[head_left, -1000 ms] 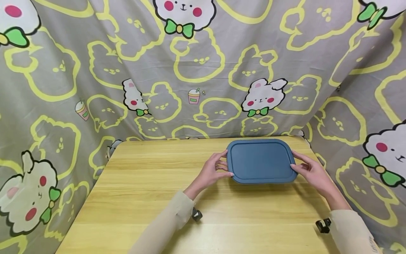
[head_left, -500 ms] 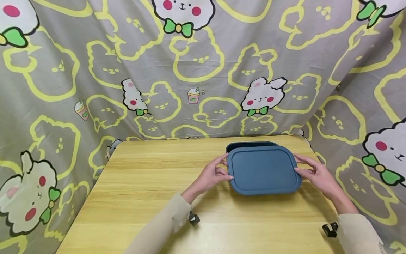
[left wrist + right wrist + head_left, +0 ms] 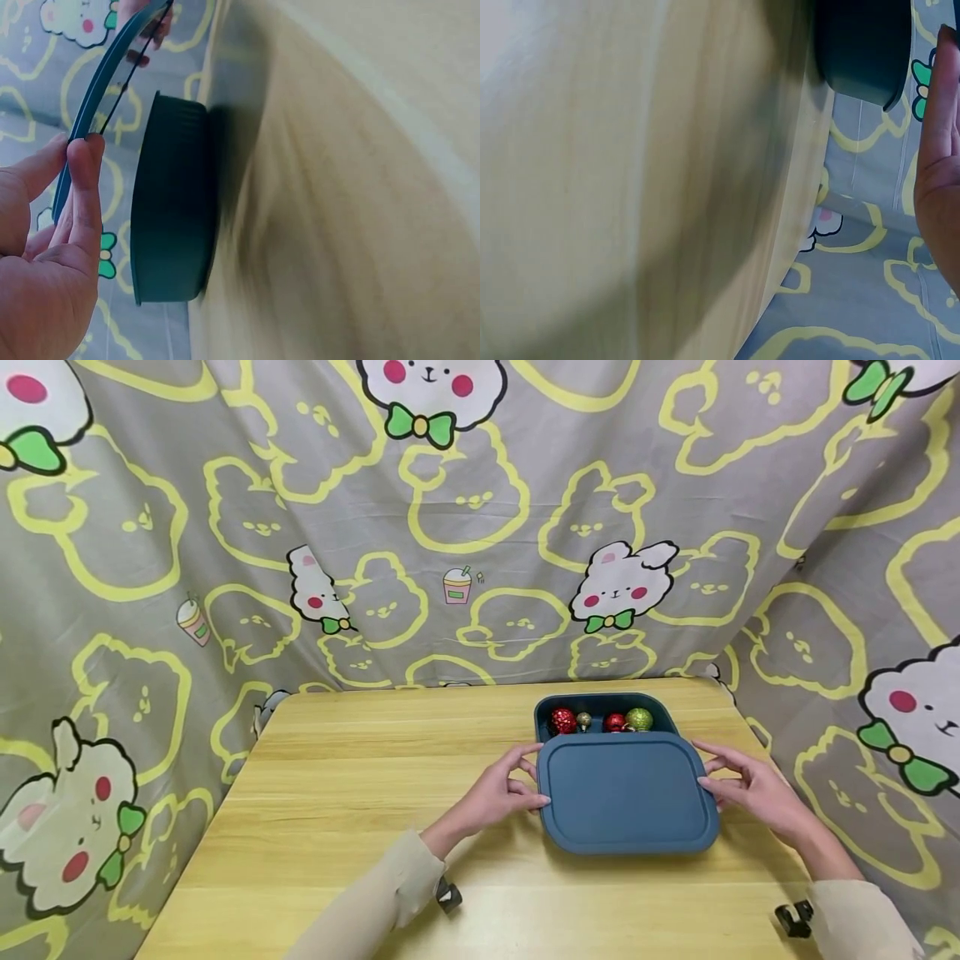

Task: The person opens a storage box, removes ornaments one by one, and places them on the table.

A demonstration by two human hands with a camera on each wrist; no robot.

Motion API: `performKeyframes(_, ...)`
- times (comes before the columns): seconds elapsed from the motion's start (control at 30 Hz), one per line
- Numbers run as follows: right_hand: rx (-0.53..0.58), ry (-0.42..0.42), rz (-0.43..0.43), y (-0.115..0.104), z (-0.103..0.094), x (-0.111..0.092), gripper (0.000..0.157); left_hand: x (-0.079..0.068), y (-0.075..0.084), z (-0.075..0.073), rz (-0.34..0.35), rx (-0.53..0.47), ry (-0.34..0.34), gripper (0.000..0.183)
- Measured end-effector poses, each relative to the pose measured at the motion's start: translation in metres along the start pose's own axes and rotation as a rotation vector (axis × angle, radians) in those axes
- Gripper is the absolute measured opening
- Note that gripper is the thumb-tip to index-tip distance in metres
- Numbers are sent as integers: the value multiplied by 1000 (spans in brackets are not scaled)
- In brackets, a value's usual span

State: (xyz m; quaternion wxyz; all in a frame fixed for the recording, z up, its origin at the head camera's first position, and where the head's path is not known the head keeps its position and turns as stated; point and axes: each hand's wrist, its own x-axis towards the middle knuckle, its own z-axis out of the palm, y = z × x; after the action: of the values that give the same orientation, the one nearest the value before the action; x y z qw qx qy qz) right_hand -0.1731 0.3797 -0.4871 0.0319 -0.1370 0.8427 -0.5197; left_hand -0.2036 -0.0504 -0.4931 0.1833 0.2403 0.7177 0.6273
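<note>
Both hands hold a blue rectangular lid (image 3: 628, 793) by its short ends. My left hand (image 3: 498, 789) pinches its left edge between thumb and fingers; my right hand (image 3: 753, 789) pinches the right edge. In the left wrist view the lid (image 3: 101, 90) is raised above a dark blue box (image 3: 174, 202) that stands on the table. Part of the box (image 3: 670, 717) shows behind the lid in the head view. Inside lie a red bauble (image 3: 562, 721), a small gold one (image 3: 583, 720), another red bauble (image 3: 615, 722) and a green glittery bauble (image 3: 639, 719). The lid hides the box's front part.
The light wooden table (image 3: 337, 793) reaches back to a grey curtain (image 3: 480, 527) printed with rabbits, which also hangs along both sides. Small black devices (image 3: 448, 895) are seen under each sleeve at the wrists.
Both hands have lifted the lid off the box and drawn it toward the front. The box's back part and the baubles inside have come into view.
</note>
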Motion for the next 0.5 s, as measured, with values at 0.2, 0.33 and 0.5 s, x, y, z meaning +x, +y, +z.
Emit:
performKeyframes(0.2,39,-67,32,3,2,-7,58,-7,-2,5,-13,-2,-39,78)
performKeyframes(0.33,58,-107,53,4,2,-11,58,-12,-4,7,-30,0,-65,77)
performKeyframes(0.5,91,-170,90,6,2,-16,62,-18,-8,9,-52,3,-87,77)
